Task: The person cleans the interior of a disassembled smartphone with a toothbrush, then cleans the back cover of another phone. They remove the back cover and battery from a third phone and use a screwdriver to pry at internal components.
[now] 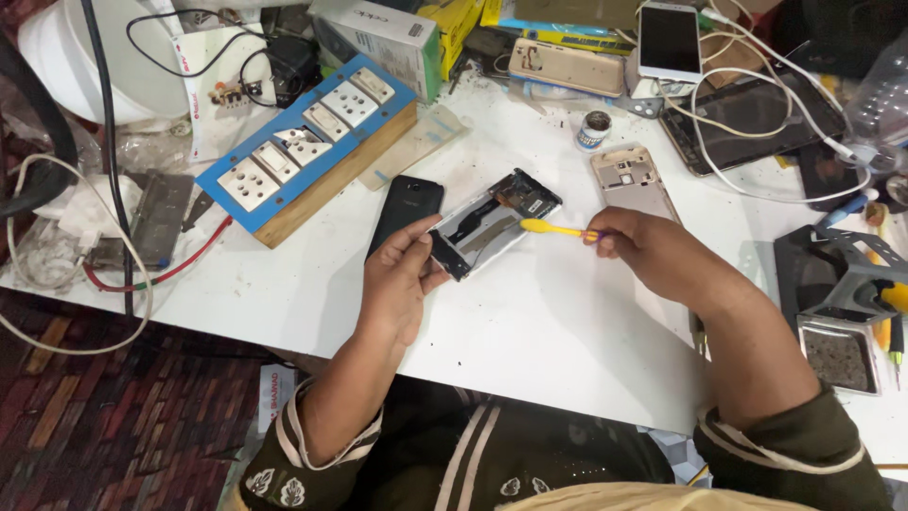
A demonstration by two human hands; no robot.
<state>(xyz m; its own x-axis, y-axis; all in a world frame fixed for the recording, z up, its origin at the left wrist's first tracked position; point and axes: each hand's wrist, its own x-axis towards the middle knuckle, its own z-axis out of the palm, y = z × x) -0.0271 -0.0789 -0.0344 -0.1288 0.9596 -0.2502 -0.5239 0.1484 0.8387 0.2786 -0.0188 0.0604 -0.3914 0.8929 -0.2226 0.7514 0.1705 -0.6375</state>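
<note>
My left hand [397, 279] grips the near end of an opened phone body [492, 220], its back removed and the metal inside and circuit board showing, held tilted just above the white table [530, 331]. In my right hand [638, 244] is a small yellow brush [553, 228], its tip resting on the middle of the opened phone. A black phone back cover [405, 208] lies on the table just left of the opened phone. A gold phone frame [629, 180] lies just beyond my right hand.
A blue power strip on a wooden block [307, 147] sits at the back left. A white phone [670, 40], a dark tablet [752, 118] with white cables, a small round tin [594, 130] and boxes crowd the back. A grey tool stand [842, 303] is at right.
</note>
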